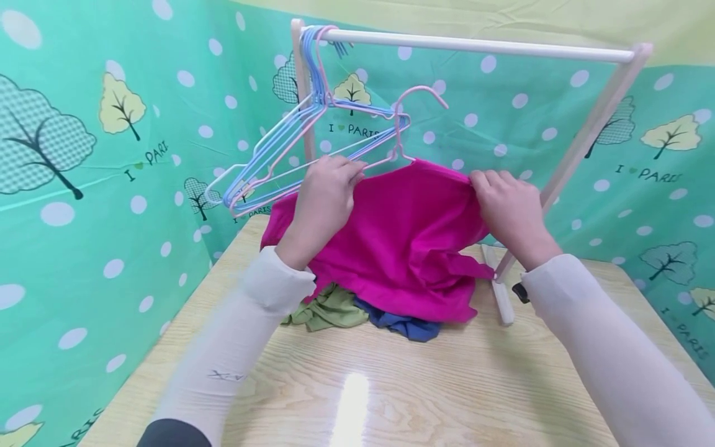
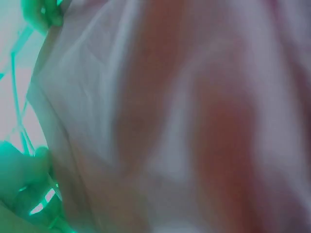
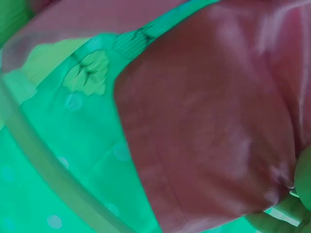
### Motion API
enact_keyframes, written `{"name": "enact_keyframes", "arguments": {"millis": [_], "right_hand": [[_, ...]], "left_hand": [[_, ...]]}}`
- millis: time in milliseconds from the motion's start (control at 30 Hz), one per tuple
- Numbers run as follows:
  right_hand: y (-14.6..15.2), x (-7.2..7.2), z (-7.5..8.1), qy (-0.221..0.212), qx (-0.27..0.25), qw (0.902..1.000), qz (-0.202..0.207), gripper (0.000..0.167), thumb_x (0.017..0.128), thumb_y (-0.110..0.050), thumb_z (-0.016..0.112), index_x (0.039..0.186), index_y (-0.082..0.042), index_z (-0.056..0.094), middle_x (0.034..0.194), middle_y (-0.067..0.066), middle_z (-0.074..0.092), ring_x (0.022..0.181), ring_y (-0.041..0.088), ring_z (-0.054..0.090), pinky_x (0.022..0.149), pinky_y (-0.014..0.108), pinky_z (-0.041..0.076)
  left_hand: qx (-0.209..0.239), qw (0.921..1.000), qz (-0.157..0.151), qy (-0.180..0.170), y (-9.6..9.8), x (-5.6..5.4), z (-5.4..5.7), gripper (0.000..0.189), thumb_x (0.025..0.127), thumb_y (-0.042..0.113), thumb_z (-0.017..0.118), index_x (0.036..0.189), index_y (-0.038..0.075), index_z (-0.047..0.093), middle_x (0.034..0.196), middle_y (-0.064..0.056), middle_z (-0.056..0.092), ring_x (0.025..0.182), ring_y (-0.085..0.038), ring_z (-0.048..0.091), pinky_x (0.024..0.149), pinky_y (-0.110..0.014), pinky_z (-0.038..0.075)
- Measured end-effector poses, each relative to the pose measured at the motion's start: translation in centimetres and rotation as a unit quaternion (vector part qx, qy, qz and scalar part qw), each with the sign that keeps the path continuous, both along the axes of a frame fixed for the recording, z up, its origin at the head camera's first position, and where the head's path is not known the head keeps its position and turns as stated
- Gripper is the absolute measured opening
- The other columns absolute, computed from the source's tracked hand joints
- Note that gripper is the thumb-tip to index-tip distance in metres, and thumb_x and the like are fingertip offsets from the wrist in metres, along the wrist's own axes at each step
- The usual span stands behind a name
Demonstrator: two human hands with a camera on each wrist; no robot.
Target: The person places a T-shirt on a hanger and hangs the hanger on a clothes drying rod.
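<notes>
A magenta shirt [image 1: 391,242] hangs spread between both hands, its lower part draping over clothes on the table. My left hand [image 1: 329,192] grips its upper left edge; that hand's fingers [image 2: 22,170] show at the lower left of the left wrist view. The right hand [image 1: 508,205] pinches the shirt's upper right corner. From the neckline rises the hook of a pink hanger [image 1: 398,127], free of the rail, while the cloth hides most of its body. A hemmed part of the shirt [image 3: 194,126] fills much of the right wrist view.
A rack with a white rail [image 1: 469,43] stands behind. Several blue and pink hangers [image 1: 315,81] hang at its left end, close to my left hand. A green cloth [image 1: 335,308] and a blue cloth [image 1: 399,323] lie on the wooden table [image 1: 447,391]. The rack's right foot [image 1: 503,304] stands beside the shirt.
</notes>
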State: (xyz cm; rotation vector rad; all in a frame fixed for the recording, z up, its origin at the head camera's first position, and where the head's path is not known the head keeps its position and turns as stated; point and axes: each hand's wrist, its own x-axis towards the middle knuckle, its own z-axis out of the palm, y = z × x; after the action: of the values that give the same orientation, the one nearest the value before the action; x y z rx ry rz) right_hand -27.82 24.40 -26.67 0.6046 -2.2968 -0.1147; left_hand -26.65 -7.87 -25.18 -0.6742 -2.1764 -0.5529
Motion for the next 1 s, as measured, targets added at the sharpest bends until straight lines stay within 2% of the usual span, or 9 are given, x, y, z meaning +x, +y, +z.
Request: {"name": "enact_keyframes", "arguments": {"millis": [133, 267, 433, 600, 700, 767, 833, 900, 1000], "right_hand": [[-0.3, 0.1, 0.1, -0.012, -0.014, 0.9998, -0.002, 0.032, 0.088, 0.011, 0.069, 0.119, 0.002, 0.063, 0.11, 0.022, 0.071, 0.1, 0.041, 0.067, 0.069, 0.057, 0.059], [0.3, 0.1, 0.3, -0.046, -0.042, 0.998, 0.003, 0.038, 0.089, 0.01, 0.068, 0.125, 0.002, 0.062, 0.114, 0.024, 0.069, 0.104, 0.044, 0.065, 0.075, 0.06, 0.058], [1.8, 0.0, 1.1, -0.095, -0.109, 0.9894, -0.015, 0.038, 0.09, 0.012, 0.064, 0.127, 0.006, 0.06, 0.113, 0.029, 0.066, 0.102, 0.048, 0.064, 0.087, 0.061, 0.054], [2.6, -0.3, 2.1, -0.066, -0.184, 0.9803, -0.028, 0.027, 0.098, 0.004, 0.054, 0.123, 0.011, 0.063, 0.109, 0.033, 0.068, 0.096, 0.052, 0.066, 0.09, 0.061, 0.054], [2.3, -0.2, 2.1, -0.05, -0.248, 0.9673, -0.019, 0.029, 0.103, -0.005, 0.052, 0.126, 0.009, 0.065, 0.114, 0.031, 0.068, 0.099, 0.051, 0.067, 0.091, 0.06, 0.054], [2.0, -0.1, 1.6, -0.031, -0.294, 0.9552, -0.004, 0.032, 0.106, -0.011, 0.051, 0.128, 0.008, 0.064, 0.117, 0.029, 0.068, 0.101, 0.048, 0.067, 0.092, 0.058, 0.054], [1.5, 0.0, 0.8, -0.018, -0.352, 0.9358, 0.003, 0.035, 0.107, -0.016, 0.049, 0.133, 0.005, 0.061, 0.121, 0.025, 0.067, 0.105, 0.041, 0.066, 0.096, 0.05, 0.055], [0.8, 0.2, -0.2, -0.01, -0.427, 0.9041, 0.007, 0.038, 0.107, -0.021, 0.047, 0.138, -0.001, 0.056, 0.124, 0.018, 0.063, 0.108, 0.029, 0.062, 0.098, 0.038, 0.053], [-0.2, 0.8, -2.1, 0.002, -0.525, 0.8511, -0.013, 0.039, 0.107, -0.029, 0.047, 0.141, -0.011, 0.048, 0.126, 0.005, 0.051, 0.111, 0.011, 0.05, 0.095, 0.025, 0.043]], "left_hand": [[0.019, 0.999, -0.002, 0.04, 0.5, -0.1, -0.4, 0.015, 0.098, 0.008, 0.069, 0.108, 0.002, 0.078, 0.096, -0.013, 0.073, 0.082, -0.03, 0.059, 0.078, -0.039, 0.051], [0.048, 0.9964, -0.009, 0.069, 0.3, -0.2, -0.5, 0.013, 0.095, 0.007, 0.071, 0.104, 0.001, 0.08, 0.092, -0.014, 0.073, 0.081, -0.031, 0.062, 0.076, -0.038, 0.054], [0.071, 0.9949, -0.006, 0.071, -0.3, -0.1, 0.1, 0.014, 0.094, 0.008, 0.073, 0.104, 0.0, 0.08, 0.088, -0.015, 0.072, 0.082, -0.031, 0.063, 0.075, -0.04, 0.058], [0.087, 0.9942, -0.009, 0.063, -0.5, 0.1, 1.1, 0.017, 0.094, 0.01, 0.073, 0.106, -0.001, 0.079, 0.088, -0.016, 0.072, 0.082, -0.031, 0.064, 0.075, -0.041, 0.057], [0.095, 0.9938, 0.002, 0.058, -0.4, 0.2, 1.6, 0.019, 0.095, 0.011, 0.073, 0.108, -0.001, 0.079, 0.09, -0.016, 0.073, 0.082, -0.031, 0.065, 0.076, -0.041, 0.057], [0.1, 0.9936, 0.013, 0.05, -0.4, 0.3, 1.8, 0.019, 0.095, 0.011, 0.073, 0.109, -0.001, 0.078, 0.091, -0.016, 0.073, 0.083, -0.031, 0.065, 0.076, -0.041, 0.057], [0.102, 0.9936, 0.019, 0.044, -0.5, 0.4, 1.9, 0.019, 0.095, 0.011, 0.073, 0.11, 0.0, 0.078, 0.092, -0.016, 0.073, 0.084, -0.031, 0.065, 0.077, -0.041, 0.057], [0.105, 0.9934, 0.026, 0.038, -0.4, 0.4, 2.1, 0.02, 0.095, 0.011, 0.073, 0.111, 0.0, 0.078, 0.094, -0.017, 0.073, 0.086, -0.031, 0.065, 0.079, -0.04, 0.057], [0.108, 0.993, 0.031, 0.036, -0.3, 0.5, 2.3, 0.02, 0.096, 0.011, 0.072, 0.111, 0.0, 0.078, 0.094, -0.017, 0.073, 0.087, -0.031, 0.066, 0.081, -0.04, 0.056]]}}
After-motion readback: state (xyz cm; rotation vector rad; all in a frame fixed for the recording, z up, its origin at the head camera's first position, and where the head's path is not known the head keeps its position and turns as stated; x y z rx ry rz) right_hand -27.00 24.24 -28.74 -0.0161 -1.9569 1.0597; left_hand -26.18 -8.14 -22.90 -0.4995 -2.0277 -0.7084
